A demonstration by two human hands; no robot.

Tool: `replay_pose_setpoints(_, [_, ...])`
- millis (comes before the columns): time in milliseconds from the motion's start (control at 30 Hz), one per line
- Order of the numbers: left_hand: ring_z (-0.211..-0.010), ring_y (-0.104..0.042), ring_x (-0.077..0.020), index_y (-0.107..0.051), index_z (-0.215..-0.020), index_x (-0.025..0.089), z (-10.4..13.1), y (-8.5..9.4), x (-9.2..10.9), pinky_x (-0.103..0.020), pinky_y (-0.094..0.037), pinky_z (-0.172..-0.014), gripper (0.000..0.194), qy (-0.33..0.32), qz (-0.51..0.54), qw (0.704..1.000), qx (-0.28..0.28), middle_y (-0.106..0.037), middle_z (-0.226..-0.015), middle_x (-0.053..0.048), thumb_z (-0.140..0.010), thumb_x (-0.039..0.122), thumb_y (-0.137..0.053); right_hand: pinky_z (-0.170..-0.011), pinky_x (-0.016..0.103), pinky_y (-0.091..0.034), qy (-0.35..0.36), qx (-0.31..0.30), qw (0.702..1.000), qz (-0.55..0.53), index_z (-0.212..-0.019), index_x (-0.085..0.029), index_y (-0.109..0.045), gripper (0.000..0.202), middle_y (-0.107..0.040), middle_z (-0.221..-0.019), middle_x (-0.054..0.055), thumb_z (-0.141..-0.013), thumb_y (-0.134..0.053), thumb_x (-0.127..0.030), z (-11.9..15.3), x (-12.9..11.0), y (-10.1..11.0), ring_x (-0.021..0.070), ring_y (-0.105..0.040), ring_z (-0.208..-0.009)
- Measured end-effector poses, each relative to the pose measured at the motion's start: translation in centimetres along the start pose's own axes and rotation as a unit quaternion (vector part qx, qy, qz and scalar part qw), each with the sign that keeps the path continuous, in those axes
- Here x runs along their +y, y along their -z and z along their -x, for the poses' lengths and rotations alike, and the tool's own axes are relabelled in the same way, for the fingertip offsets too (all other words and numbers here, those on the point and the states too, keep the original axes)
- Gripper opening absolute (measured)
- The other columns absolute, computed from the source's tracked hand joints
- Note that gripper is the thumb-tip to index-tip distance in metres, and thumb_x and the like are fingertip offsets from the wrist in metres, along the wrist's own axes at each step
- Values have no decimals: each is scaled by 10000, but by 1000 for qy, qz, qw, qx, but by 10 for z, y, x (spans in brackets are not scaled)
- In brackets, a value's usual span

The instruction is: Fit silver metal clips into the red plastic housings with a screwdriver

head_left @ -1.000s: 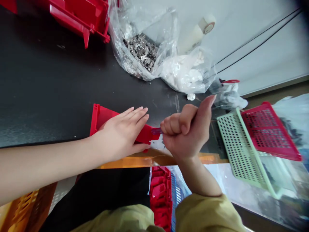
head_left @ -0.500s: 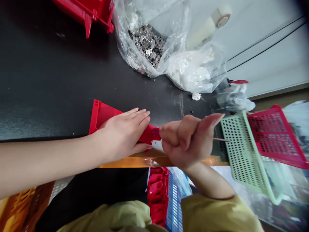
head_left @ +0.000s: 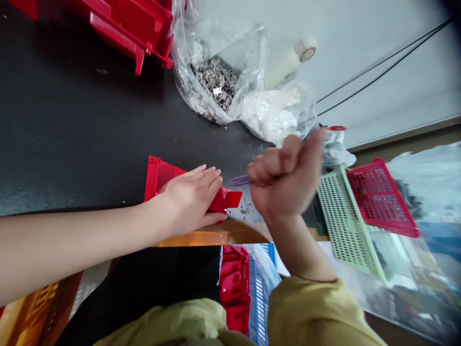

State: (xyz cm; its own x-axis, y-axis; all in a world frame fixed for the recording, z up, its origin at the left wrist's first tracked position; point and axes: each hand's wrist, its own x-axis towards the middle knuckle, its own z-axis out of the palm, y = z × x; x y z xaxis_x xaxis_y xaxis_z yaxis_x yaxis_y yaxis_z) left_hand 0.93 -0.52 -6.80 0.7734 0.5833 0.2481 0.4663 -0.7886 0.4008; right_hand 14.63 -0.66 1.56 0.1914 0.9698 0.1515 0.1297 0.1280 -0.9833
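A red plastic part (head_left: 234, 199) lies at the front edge of the dark table. My left hand (head_left: 190, 199) rests flat on it, fingers stretched out and pressing it down, and covers its middle. To the right, my right hand (head_left: 286, 175) is raised in a fist around a thin purple tool (head_left: 239, 180). The tool's blurred end points left, just above the right end of the red part, apart from it. Most of the tool is hidden in the fist.
Red plastic parts (head_left: 133, 24) stand at the back left. An open clear bag of small metal pieces (head_left: 216, 79) and a bag of white pieces (head_left: 275, 110) lie behind my hands. Green (head_left: 347, 226) and red baskets (head_left: 382, 197) are at the right. Below the edge are red parts (head_left: 235, 288).
My right hand has lifted away from the red part's right end, drawing the purple tool back from it. My left hand stays on the part. The camera view has shifted slightly.
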Motion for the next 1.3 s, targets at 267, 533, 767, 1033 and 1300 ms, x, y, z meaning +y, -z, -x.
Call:
replay_pose_setpoints(267, [-1278,-497,-301,-563,-1185,6,0,2,1,-429,-342,-1133,606,1,1,999,32,-550,-1329,-233,-853,513,-579,-482,275,-288,86,101,991,29,-733,-254,-349,305,-187,-662,-22,-969,-340,-447,14,-17,19,144,-250,-515])
replay_pose_setpoints(533, [-1281,-489,-312,-533,-1225,-13,2,2,2,-436,-327,-1141,650,0,-8,1000,23,-533,-1345,-231,-845,510,-590,-378,271,-171,-20,-98,983,-155,-449,-185,-237,616,-127,-417,-26,-967,-252,-519,19,-8,17,105,-150,-366])
replay_pose_setpoints(767, [-1279,-491,-303,-544,-1211,10,2,3,1,-433,-317,-1146,630,2,-8,1000,9,-533,-1348,-223,-844,520,-586,-361,254,-157,26,-108,980,-164,-386,-171,-266,672,-141,-339,-31,-988,-282,-470,40,9,6,70,-187,-304])
replay_pose_setpoints(1033, [-1292,-478,-294,-540,-1231,9,2,1,1,-414,-300,-1161,651,9,-4,1000,0,-524,-1362,-209,-845,533,-576,-349,232,-157,49,-95,983,-147,-392,-170,-297,669,-212,-336,-36,-960,-353,-519,48,14,0,56,-221,-317])
replay_pose_setpoints(1300, [-1343,-423,-271,-507,-1265,-1,1,2,-1,-395,-262,-1179,634,8,6,1000,-27,-478,-1408,-219,-872,494,-556,-420,245,-226,148,-222,963,-41,-508,-178,-392,587,-313,-415,-42,-1008,-248,-450,62,27,2,67,-313,-382])
